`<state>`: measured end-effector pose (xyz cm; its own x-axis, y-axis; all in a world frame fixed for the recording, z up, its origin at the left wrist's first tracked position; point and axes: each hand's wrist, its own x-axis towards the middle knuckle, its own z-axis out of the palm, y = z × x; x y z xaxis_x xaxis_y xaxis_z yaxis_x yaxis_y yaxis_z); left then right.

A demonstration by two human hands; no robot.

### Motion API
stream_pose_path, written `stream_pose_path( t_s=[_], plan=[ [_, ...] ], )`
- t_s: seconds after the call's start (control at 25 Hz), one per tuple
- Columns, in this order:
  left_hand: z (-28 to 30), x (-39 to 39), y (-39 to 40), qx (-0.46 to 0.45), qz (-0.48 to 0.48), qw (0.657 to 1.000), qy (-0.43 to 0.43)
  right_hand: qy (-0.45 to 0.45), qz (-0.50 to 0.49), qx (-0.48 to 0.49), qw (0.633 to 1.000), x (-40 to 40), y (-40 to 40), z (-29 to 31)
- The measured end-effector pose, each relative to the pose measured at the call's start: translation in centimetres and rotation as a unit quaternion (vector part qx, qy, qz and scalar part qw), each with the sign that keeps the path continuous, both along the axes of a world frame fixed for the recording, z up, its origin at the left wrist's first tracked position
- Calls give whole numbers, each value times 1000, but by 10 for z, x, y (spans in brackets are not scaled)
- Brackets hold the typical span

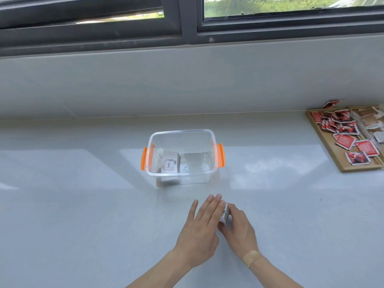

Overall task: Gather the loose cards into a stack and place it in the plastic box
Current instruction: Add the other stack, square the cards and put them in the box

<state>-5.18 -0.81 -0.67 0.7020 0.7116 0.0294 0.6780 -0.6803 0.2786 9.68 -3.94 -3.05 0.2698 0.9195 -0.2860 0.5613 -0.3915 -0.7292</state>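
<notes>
A small stack of cards [225, 213] stands on edge on the grey counter, pressed between my two hands. My left hand [200, 227] lies flat against its left side with fingers stretched out. From the right, my right hand [239, 227] wraps around the stack. Just beyond them stands the clear plastic box [182, 173] with orange side latches. Another stack of cards [170, 162], its top card reading "love", lies in the box's left half.
A wooden tray [332, 154] with several red packets sits at the right edge of the counter. A grey wall and a dark-framed window rise behind the counter. My right wrist carries a plaster [251, 256].
</notes>
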Motion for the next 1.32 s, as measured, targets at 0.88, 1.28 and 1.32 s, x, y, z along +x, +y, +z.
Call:
stream_pose_path(
  t_s=[0.88, 1.28, 1.32],
  plan=[
    [-41, -37, 16, -84, 97, 989, 79, -296, 300, 0, 907, -8, 10, -9],
    [-13, -43, 33, -224, 135, 965, -9, -144, 243, -9, 959, 0, 12, 24],
    [-5, -46, 36, -294, 170, 937, -78, -80, 207, -19, 975, 0, 13, 31]
  ],
)
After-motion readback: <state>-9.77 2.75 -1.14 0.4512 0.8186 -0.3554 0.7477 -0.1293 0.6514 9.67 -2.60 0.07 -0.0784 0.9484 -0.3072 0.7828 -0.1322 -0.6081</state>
